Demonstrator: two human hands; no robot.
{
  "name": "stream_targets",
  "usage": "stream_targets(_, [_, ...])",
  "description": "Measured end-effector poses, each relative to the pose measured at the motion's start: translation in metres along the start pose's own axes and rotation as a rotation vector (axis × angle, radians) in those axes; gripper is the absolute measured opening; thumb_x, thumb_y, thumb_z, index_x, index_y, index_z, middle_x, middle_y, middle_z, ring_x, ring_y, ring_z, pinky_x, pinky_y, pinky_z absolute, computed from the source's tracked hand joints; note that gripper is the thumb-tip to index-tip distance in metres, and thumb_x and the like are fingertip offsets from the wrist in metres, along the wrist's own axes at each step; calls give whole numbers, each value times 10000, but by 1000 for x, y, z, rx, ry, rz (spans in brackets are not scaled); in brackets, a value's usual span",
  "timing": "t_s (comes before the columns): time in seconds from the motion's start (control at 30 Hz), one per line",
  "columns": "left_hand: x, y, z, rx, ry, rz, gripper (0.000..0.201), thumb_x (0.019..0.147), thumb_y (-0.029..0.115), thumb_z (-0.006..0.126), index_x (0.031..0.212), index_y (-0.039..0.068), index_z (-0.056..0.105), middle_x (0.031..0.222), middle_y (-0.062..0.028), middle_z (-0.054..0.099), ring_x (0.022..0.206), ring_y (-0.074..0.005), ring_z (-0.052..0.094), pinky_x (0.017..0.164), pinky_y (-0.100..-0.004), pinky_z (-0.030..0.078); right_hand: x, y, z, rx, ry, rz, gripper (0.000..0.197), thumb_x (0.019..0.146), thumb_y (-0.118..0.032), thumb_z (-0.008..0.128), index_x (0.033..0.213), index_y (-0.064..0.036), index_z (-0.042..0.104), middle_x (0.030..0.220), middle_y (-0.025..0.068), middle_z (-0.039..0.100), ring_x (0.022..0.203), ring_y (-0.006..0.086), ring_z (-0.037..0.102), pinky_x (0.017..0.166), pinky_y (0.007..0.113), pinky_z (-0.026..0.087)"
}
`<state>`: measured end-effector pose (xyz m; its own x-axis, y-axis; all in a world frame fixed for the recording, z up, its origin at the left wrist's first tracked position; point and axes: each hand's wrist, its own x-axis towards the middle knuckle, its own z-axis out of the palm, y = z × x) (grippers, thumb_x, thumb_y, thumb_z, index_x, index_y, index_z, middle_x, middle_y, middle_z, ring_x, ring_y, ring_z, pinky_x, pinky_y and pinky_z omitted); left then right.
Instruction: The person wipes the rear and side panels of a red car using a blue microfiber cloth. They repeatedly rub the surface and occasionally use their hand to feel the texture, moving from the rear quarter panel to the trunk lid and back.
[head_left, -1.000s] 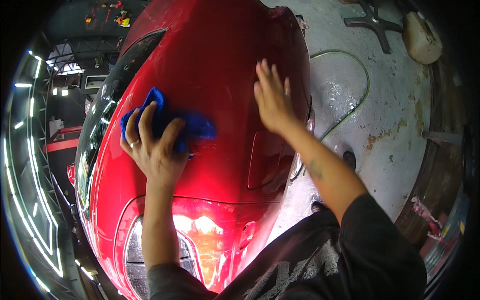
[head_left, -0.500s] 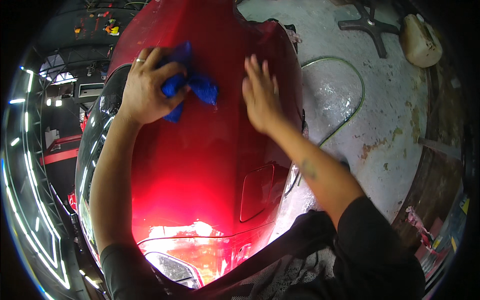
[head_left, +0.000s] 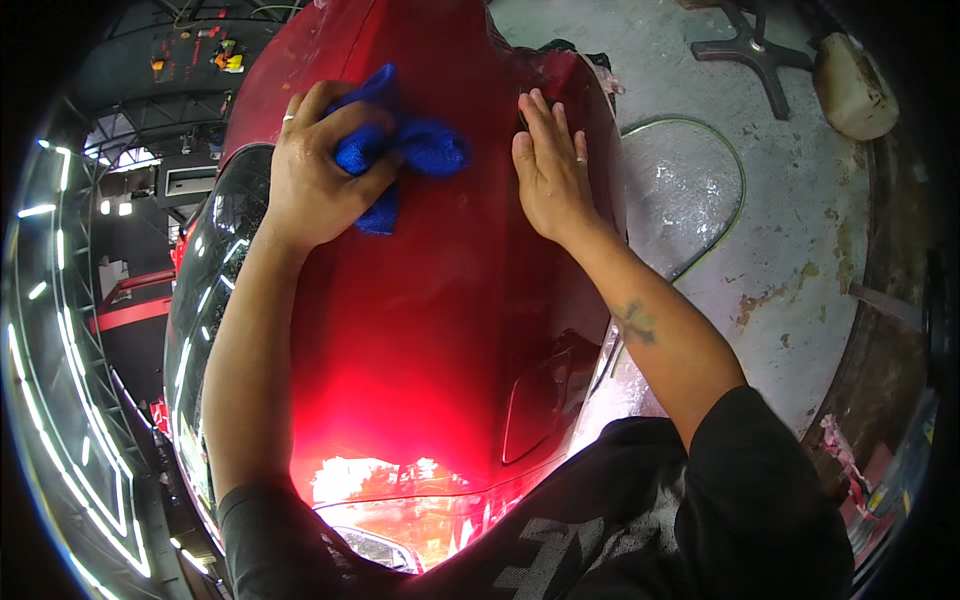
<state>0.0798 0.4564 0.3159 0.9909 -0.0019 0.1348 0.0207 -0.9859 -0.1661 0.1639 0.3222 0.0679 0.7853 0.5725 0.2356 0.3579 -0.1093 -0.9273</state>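
Observation:
A bunched blue cloth (head_left: 430, 147) is gripped in my left hand (head_left: 325, 165), which holds it against the glossy red car body (head_left: 420, 290). Parts of the cloth stick out on both sides of the fingers. My right hand (head_left: 553, 165) lies flat on the red panel farther right, palm down, with its fingers stretched out and nothing in it. Nearer to me, the outline of a fuel flap (head_left: 545, 410) shows in the panel, below my right forearm. A bright light reflects off the paint close to my body.
Dark car glass (head_left: 235, 225) borders the panel on the left. On the grey floor to the right lie a thin looped hose (head_left: 742, 185), a black star-shaped stand base (head_left: 755, 50) and a dirty pale plastic jug (head_left: 855, 90). A red metal frame (head_left: 130, 312) stands at the left.
In the picture, both hands and the car have shifted slightly right. My left hand has moved a little with the cloth, and my right hand rests a bit farther along the panel.

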Motion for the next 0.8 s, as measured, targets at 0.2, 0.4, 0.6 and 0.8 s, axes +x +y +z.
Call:
stream_targets(0.2, [4, -2, -1, -18, -23, -37, 321, 710, 161, 881, 1007, 124, 768, 1234, -141, 672, 1164, -385, 624, 1031, -481, 501, -178, -30, 7, 180, -254, -45, 723, 1099, -229, 480, 1719, -11, 179, 1803, 249, 114, 1662, 499, 59, 1277, 725, 19])
stream_targets(0.4, [7, 2, 3, 1, -12, -14, 324, 703, 152, 881, 1008, 133, 773, 1249, -143, 673, 1154, -385, 631, 1030, -482, 505, -1, -4, -2, 48, 15, -27, 585, 1161, -305, 418, 1683, -62, 318, 1783, 169, 263, 1649, 433, 200, 1287, 691, 155])
stream_targets(0.6, [8, 2, 3, -1, -6, -22, 337, 677, 171, 892, 1002, 164, 805, 1216, -112, 691, 1151, -382, 634, 980, -486, 549, -117, -21, -5, 101, -167, -62, 696, 1111, -249, 490, 1720, -55, 216, 1809, 189, 163, 1670, 444, 114, 1292, 696, 85])
stream_targets(0.8, [10, 2, 0, 30, -9, -2, 335, 685, 177, 884, 1007, 145, 797, 1224, -136, 684, 1136, -384, 640, 984, -494, 536, 39, 5, -13, -78, 5, -37, 545, 1163, -340, 413, 1624, -50, 420, 1709, 165, 418, 1622, 392, 298, 1270, 652, 217])
